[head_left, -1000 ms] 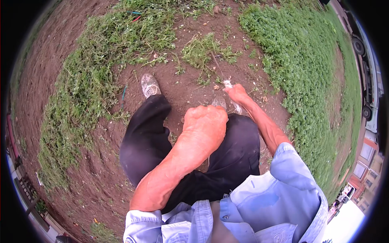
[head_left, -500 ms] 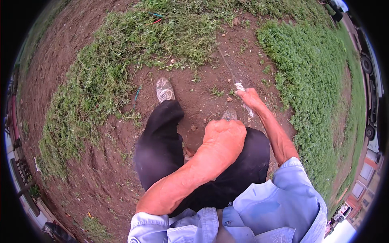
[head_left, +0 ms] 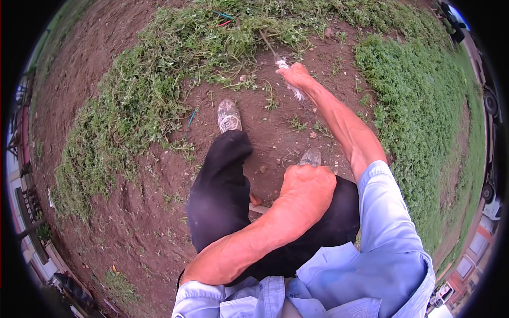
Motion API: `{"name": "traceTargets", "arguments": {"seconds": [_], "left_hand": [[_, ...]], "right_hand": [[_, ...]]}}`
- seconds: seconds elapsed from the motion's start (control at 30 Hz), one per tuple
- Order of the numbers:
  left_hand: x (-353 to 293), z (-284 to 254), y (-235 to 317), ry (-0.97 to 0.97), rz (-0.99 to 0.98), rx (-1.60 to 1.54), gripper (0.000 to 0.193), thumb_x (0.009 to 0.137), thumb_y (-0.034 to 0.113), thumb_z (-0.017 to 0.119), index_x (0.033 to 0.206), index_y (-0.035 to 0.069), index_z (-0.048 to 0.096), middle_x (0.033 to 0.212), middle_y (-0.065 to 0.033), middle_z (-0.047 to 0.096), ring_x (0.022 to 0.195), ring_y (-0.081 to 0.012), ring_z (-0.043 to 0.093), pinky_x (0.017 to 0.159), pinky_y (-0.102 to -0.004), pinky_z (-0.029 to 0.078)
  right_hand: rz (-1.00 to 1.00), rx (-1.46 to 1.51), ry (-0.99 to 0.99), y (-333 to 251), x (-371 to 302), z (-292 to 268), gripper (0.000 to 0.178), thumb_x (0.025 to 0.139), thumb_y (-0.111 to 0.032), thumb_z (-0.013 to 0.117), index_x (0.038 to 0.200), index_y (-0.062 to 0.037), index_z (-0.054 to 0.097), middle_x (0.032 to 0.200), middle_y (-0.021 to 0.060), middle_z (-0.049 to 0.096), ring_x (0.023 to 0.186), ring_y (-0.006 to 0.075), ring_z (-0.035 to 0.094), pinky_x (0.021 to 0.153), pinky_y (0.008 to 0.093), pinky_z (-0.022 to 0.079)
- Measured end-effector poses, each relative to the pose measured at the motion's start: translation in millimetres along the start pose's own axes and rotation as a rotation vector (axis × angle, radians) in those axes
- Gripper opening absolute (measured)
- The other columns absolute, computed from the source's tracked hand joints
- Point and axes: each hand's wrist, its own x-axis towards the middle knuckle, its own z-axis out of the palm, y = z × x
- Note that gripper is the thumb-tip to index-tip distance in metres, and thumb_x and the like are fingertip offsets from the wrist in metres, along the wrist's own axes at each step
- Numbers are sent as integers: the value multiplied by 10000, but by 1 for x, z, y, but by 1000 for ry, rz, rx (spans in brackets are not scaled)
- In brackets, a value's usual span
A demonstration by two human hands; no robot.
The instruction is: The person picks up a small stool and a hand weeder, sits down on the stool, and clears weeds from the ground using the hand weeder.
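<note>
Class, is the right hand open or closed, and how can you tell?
Closed: the right hand grips the white wrapping, which shows on either side of the fist.

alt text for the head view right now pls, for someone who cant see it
A person's right hand holds a thin tool by its white-wrapped handle, the far end among green weeds. The left hand, fingers out of sight, is over the right knee. Low plants grow right of the brown soil.

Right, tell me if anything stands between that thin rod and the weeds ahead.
Nothing visible does. The rod runs from the white cloth in the right grip to the weeds, where its far end is lost from sight. The left grip is well apart.
</note>
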Motion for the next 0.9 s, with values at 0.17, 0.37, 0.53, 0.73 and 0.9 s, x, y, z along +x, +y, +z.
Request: {"name": "traceTargets", "arguments": {"seconds": [0.17,0.37,0.53,0.73,0.9], "left_hand": [[1,-6,-4,2,7,-17,165,844,159,623,777,11,648,682,-186,675,664,-322,701,611,-410,552],[-9,-9,-3,49,45,-23,113,794,111,610,783,10,661,681,-172,681,664,-300,707,604,-404,555],[-14,-4,1,39,64,-2,105,761,94,608,771,21,682,694,-150,693,668,-270,713,605,-384,558],[-3,3,4,-64,62,32,140,772,97,605,817,38,723,765,-141,714,743,-285,722,649,-385,564],[6,2,9,-62,34,14,148,780,90,592,826,36,723,778,-157,713,767,-295,721,682,-387,565]], "right_hand": [[-10,144,11,-2,-1,-9,456,822,-391,684,817,64,666,734,151,653,682,228,626,645,394,494],[111,150,-83,125,-105,1,480,820,-413,674,750,59,624,662,131,607,611,220,589,590,428,462],[144,-9,-205,188,-160,30,490,802,-395,678,863,90,663,787,206,655,756,289,632,720,428,483],[-32,-149,-155,117,-79,39,554,755,-430,702,923,97,667,922,283,682,894,366,678,772,455,502],[-92,288,1,82,-79,14,411,864,-402,682,735,-23,588,592,41,528,525,133,529,471,342,423]]}}
